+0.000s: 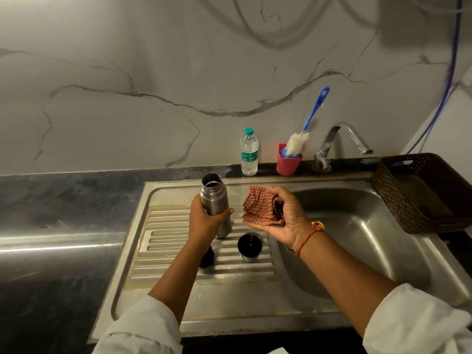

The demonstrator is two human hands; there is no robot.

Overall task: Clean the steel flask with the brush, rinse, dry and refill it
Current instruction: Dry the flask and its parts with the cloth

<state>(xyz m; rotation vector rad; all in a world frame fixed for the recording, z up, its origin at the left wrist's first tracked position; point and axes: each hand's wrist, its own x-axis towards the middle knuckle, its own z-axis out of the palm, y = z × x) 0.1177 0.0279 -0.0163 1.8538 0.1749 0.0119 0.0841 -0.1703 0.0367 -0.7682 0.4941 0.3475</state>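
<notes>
Over the drainboard (173,226), you are gripping the flask (214,198) upright, your left hand (204,221) wrapped round its body, mouth open, probably for drying. Your right hand (286,223) is bunching the cloth (258,208) in curled fingers just beside it. The cap (249,247) is sitting nearer the front edge, out of the way.

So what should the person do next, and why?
Probably wipe the flask with the cloth: the left hand grips it, uncapped, the right hand holds the cloth beside it, and the brush stands in its cup.
</notes>
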